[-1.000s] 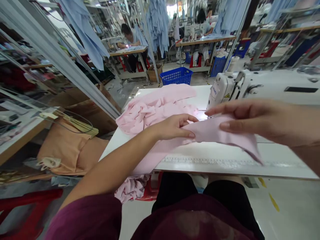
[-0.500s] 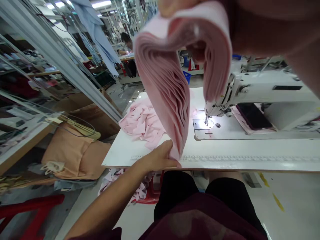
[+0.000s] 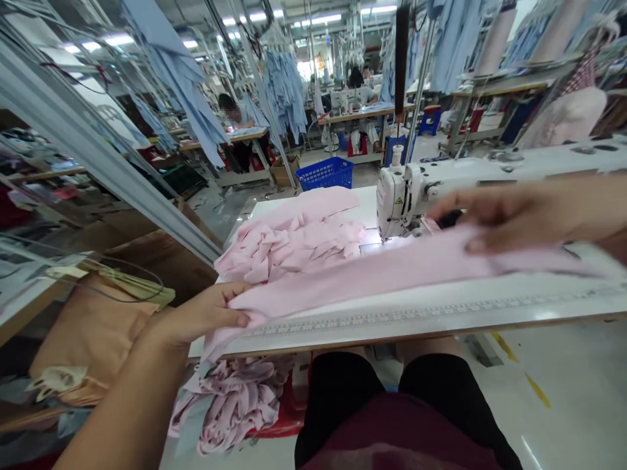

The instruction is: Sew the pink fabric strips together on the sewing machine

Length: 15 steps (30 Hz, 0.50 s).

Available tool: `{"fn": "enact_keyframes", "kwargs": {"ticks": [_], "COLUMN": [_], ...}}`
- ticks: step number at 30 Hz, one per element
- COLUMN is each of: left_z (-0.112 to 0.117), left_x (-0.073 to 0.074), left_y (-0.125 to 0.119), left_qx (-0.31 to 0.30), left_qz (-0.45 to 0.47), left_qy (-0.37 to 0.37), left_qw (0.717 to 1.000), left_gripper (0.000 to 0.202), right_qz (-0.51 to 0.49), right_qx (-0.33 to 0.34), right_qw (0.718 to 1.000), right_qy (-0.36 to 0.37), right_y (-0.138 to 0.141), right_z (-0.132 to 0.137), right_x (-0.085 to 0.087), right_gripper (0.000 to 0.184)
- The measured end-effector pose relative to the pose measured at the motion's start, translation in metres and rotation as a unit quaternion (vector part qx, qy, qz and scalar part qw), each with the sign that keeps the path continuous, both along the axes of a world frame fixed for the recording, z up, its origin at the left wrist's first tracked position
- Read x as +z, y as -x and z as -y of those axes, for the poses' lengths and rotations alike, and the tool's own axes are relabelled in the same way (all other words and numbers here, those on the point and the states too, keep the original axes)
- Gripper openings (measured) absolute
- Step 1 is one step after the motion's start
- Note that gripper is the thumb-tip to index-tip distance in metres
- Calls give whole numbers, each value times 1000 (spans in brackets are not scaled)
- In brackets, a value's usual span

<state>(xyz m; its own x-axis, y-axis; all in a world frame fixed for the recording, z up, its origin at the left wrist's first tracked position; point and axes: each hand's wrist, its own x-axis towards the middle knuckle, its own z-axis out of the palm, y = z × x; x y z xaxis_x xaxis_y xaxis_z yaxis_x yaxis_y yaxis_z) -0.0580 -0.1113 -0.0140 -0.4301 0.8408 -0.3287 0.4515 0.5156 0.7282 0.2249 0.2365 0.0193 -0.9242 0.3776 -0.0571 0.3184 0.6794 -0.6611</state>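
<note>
Pink fabric strip (image 3: 382, 267) stretches across the worktop (image 3: 490, 307) between both hands. The left hand (image 3: 196, 313) is curled and nearly closed, pinching the strip's near end at the worktop's front edge, where the cloth drops over. The right hand (image 3: 514, 219) is blurred, its fingers loosely spread on the strip just beside the sewing machine (image 3: 396, 202); whether it grips, I cannot tell. Its forearm runs off the right edge of the view, and the cloth's far end is hard to make out. Beyond the left hand, a crumpled pink pile (image 3: 289, 241) touches the strip; a second pink heap (image 3: 230, 408) lies below the hand, under the front edge. A ruler (image 3: 392, 320) runs along that edge, nearer the body than the strip.
</note>
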Motion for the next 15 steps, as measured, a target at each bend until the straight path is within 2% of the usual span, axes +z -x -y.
{"fn": "enact_keyframes", "kwargs": {"ticks": [2, 4, 7, 9, 11, 13, 15], "left_z": [-14, -28, -38, -39, -46, -63, -93], "left_x": [-3, -11, -16, -9, 5, 20, 30], "left_y": [-5, -14, -26, -32, -34, -30, -18], "left_qx": [-56, -86, -70, -43, -15, 1, 26], "left_qz": [-38, -94, -188, -252, -309, -352, -379], "left_qy": [68, 128, 197, 238, 255, 224, 167], "left_qw": [995, 984, 960, 937, 916, 909, 910], "left_gripper": [45, 42, 34, 31, 28, 29, 38], "right_qz": [23, 53, 131, 196, 219, 187, 141], "right_qx": [5, 16, 61, 91, 103, 112, 138], "right_qw": [999, 997, 988, 975, 966, 964, 961], "right_qy": [-29, -49, -46, -47, -89, -154, -194], "right_y": [-7, -12, -14, -12, -8, -1, 11], "right_z": [2, 3, -5, -14, -19, -15, 1], "right_x": [-22, -43, -65, -72, -73, -69, -64], "right_gripper": [43, 45, 40, 36, 36, 39, 40]}}
